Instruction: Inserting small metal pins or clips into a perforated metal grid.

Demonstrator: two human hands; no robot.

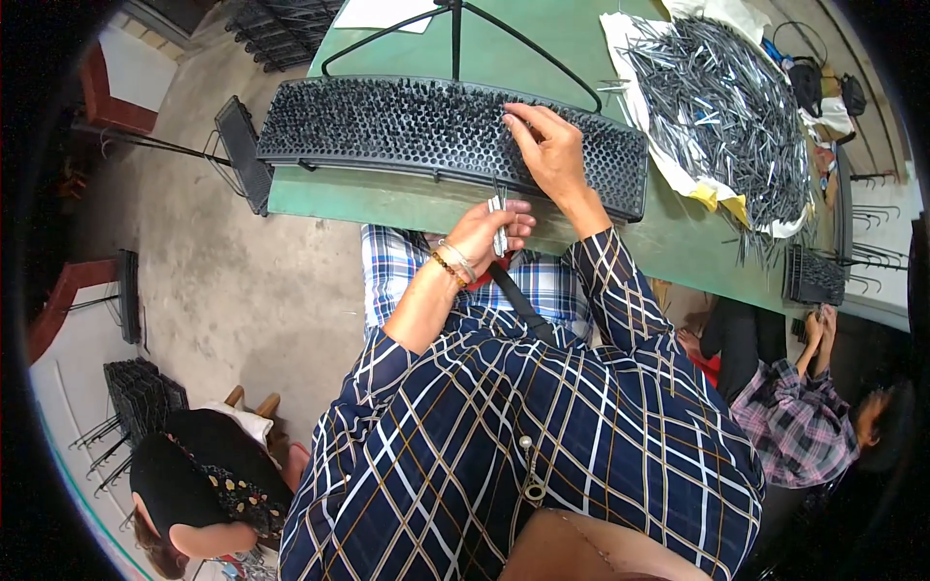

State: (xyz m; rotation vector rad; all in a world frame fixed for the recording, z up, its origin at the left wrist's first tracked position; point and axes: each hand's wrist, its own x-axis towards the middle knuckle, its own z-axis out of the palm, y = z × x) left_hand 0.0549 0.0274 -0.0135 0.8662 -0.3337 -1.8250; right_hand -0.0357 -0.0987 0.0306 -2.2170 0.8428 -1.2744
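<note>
A long black rack (387, 131), its face full of small round holes, lies across the near edge of the green table. Dark slender pieces stand in many of the holes, most densely toward the left and the far edge. My left hand (480, 235) is just below the rack's front edge, closed around a small bundle of thin metal pieces (499, 221). Over the right half of the rack, my right hand (554, 155) has thumb and forefinger pinched together close to the holes. Whatever lies between those fingertips is too small to make out.
A large heap of thin metal pieces (717, 107) lies on white sacking at the table's right. Black frame bars (456, 44) rise behind the rack. More racks (242, 155) stand to the left. One person (799, 426) works at right, another (213, 474) at lower left.
</note>
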